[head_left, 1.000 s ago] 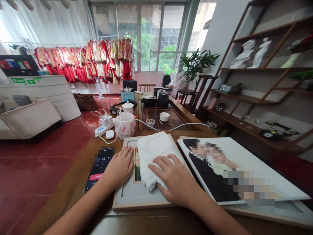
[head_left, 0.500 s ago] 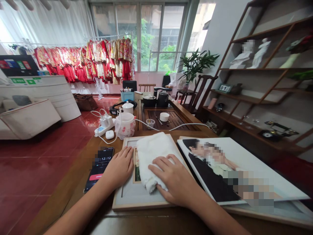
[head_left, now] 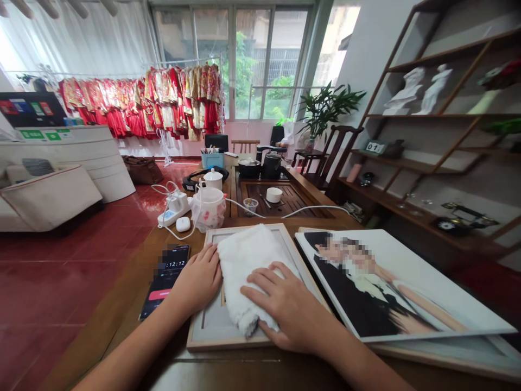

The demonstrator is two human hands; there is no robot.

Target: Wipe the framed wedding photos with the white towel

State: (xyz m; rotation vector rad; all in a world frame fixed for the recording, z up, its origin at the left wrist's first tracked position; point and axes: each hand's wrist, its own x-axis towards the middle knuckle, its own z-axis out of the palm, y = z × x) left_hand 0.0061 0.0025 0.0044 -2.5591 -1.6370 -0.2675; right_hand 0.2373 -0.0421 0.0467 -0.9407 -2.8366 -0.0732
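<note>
Here, in the head view, our right hand point(head_left: 285, 307) lay flat on the cloth point(head_left: 244, 255), fingers spread, pressing it rather than gripping it. The cloth covered the middle of the frame point(head_left: 211, 328), which lay flat on the table point(head_left: 228, 372) before us. Our left hand point(head_left: 195, 282) rested open, fingers close together, on the frame's left side, touching the cloth's edge. A phone point(head_left: 166, 271) lay just left of that hand, and a print point(head_left: 407, 271) just right of the frame.

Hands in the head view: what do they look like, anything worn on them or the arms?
The left hand and right hand are both bare: no gloves, rings or watch visible. The forearms are bare too, with no sleeve in view.
</note>
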